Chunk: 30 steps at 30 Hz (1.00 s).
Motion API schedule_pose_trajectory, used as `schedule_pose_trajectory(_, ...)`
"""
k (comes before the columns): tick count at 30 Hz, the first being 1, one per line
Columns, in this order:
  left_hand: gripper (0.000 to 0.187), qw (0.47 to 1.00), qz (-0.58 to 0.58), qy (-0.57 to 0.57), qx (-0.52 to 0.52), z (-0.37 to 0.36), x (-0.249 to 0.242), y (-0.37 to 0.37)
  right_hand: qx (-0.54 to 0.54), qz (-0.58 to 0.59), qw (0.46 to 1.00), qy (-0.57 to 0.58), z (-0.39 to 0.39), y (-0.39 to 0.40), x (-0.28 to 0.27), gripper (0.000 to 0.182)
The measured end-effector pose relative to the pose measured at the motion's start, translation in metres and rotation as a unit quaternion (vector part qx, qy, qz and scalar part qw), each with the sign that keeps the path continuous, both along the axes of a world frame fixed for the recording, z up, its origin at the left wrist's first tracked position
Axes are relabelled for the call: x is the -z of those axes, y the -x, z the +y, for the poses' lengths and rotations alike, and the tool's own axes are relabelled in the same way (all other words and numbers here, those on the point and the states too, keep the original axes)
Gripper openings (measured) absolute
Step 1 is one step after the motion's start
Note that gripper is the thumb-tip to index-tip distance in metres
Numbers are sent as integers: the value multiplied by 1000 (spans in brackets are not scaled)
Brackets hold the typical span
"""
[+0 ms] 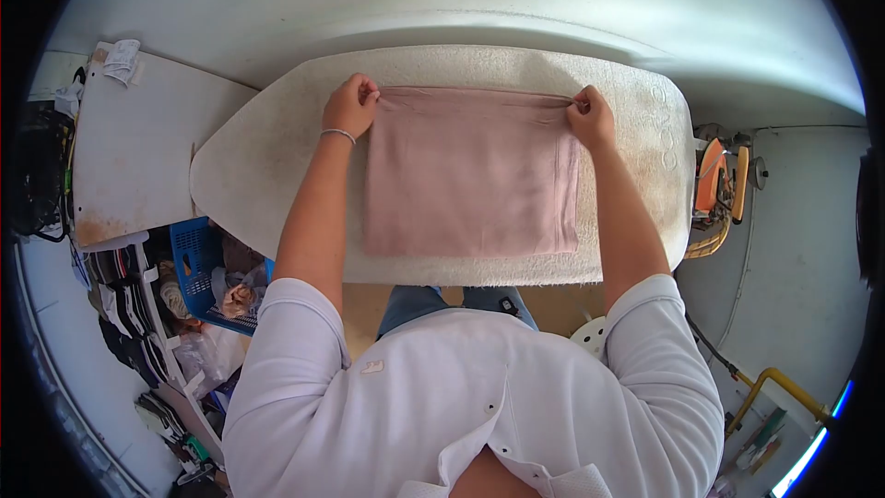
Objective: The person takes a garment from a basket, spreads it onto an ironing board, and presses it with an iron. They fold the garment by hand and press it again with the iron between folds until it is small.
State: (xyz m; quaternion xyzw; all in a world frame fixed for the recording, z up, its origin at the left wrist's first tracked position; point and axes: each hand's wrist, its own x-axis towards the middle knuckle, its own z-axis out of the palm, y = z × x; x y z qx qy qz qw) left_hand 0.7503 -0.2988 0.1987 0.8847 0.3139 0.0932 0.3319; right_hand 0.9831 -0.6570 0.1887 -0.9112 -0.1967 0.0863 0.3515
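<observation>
A folded pink cloth lies flat on a pale padded ironing board. My left hand pinches the cloth's far left corner between thumb and fingers. At the far right corner, my right hand is closed on the same cloth. The far edge looks slightly creased and pulled straight between both hands. The cloth's near edge rests untouched on the board.
An orange iron sits beyond the board's right end. On the left stands a white side table with papers at its back. Below it are a blue basket and shelves of folded fabric. A wall runs behind the board.
</observation>
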Motion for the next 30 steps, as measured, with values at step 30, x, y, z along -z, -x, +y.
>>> schedule_pose_trajectory(30, 87, 954, 164, -230, 105, -134, -10, 135, -224, -123, 941, 223, -51, 181, -27, 76)
